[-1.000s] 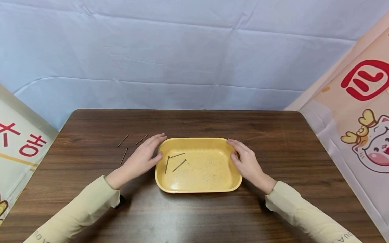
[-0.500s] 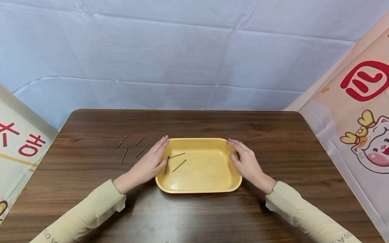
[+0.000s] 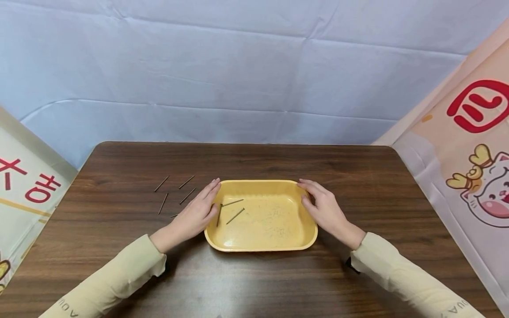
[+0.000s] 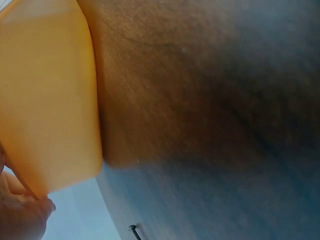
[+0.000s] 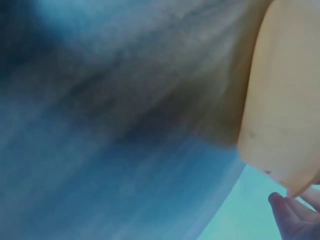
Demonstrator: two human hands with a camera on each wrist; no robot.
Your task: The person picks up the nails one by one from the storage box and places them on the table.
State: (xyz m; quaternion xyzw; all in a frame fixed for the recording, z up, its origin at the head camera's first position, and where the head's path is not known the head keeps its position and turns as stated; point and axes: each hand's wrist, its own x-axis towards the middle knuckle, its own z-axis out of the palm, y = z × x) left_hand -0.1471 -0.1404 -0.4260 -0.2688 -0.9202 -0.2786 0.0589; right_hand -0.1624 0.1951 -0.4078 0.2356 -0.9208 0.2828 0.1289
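In the head view, with twelve o'clock at the far side, a yellow tray [image 3: 283, 240] sits on a dark wood-grain table [image 3: 338, 287]. The left hand [image 3: 195, 216] is at the tray's nine o'clock end and the right hand [image 3: 327, 214] at its three o'clock end. Both grip the rim the same way — thumb on the inner side, the other fingers along the outside. Three nails [image 3: 235, 216] lie in the tray toward nine o'clock, two of them meeting or nearly so. Between nine and ten o'clock from the tray, five nails [image 3: 187, 181] lie apart on the table, the nearest partly hidden by the left hand. Pale cloth [image 3: 238, 66] hangs beyond the table at twelve o'clock. A banner with red characters [image 3: 28, 181] stands at nine o'clock, and another with a cartoon animal [image 3: 487, 181] at three.

In the left wrist view, the tray's outer wall fills the area between nine and ten o'clock. Fingers [image 4: 22, 220] hold its rim at eight, and one nail shows between six and seven, its head toward the tray.

In the right wrist view, the tray wall is between two and three o'clock, with fingertips [image 5: 278, 201] at the rim around four — the tabletop is blurred.
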